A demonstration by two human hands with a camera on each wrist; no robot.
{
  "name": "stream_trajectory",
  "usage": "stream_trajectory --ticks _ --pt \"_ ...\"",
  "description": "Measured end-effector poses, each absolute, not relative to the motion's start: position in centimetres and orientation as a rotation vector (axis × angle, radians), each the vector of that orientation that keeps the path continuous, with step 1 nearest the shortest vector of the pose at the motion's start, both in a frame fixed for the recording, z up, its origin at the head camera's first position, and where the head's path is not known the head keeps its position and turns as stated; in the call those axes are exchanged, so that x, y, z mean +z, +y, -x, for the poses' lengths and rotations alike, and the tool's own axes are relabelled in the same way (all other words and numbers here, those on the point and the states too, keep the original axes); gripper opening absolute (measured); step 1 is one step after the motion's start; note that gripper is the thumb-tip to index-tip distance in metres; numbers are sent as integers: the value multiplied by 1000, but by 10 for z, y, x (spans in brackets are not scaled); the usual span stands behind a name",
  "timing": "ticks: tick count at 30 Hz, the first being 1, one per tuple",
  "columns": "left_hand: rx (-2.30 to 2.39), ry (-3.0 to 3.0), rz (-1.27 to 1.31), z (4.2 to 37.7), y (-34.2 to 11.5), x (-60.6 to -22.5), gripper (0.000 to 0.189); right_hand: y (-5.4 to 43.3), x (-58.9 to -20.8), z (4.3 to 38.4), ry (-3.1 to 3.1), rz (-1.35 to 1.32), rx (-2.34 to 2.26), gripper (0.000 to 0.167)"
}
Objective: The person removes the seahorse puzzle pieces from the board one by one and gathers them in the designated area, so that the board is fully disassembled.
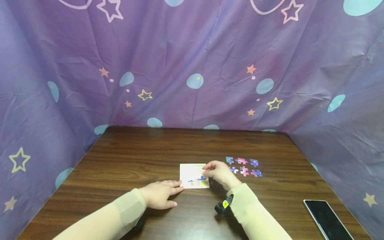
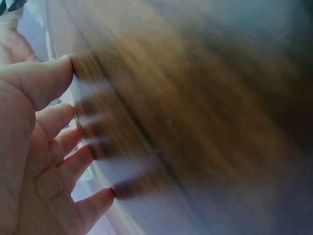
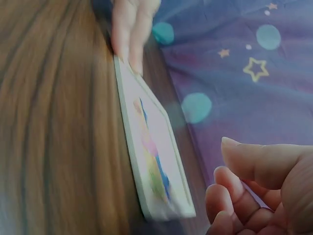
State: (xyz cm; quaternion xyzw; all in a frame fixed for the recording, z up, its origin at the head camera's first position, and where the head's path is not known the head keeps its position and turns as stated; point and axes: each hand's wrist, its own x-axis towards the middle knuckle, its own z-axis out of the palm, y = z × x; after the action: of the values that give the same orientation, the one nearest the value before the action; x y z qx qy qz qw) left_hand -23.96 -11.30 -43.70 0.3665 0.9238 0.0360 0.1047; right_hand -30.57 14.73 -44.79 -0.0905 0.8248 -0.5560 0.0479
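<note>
A small white puzzle board (image 1: 189, 170) lies on the table, with blue, pink and yellow-green puzzle pieces (image 1: 199, 182) along its near side. My left hand (image 1: 160, 194) rests beside its near left corner, fingers stretched out and fingertips right at the edge. Over the right part of the board hovers my right hand (image 1: 220, 173), thumb and fingers bent above the white surface. In the right wrist view the same right hand (image 3: 259, 191) shows its thumb apart from the loosely curled fingers, and no piece is visible between them.
Several loose puzzle pieces (image 1: 244, 171) lie in two rows to the right of the board, one partly hidden by the right hand. A phone (image 1: 327, 220) sits at the table's near right. Purple patterned cloth (image 1: 195, 60) hangs behind and along both sides.
</note>
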Motion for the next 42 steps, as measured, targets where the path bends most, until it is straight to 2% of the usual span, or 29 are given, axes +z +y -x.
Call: stream_trajectory --ticks 8,17,22,30,42 --pt "113 2716 -1088 239 -111 -435 60 122 -460 301 2405 316 -1743 19" --pt "144 2703 -1048 240 -111 -433 61 116 -471 300 2595 410 -1544 22" --pt "133 2719 -1072 241 -108 -431 61 113 -472 299 2632 419 -1484 22" --pt "90 2682 -1111 240 -94 -432 72 114 -471 299 2652 426 -1413 21" --pt "50 2702 -1056 237 -85 -426 67 114 -467 300 2630 434 -1347 22"
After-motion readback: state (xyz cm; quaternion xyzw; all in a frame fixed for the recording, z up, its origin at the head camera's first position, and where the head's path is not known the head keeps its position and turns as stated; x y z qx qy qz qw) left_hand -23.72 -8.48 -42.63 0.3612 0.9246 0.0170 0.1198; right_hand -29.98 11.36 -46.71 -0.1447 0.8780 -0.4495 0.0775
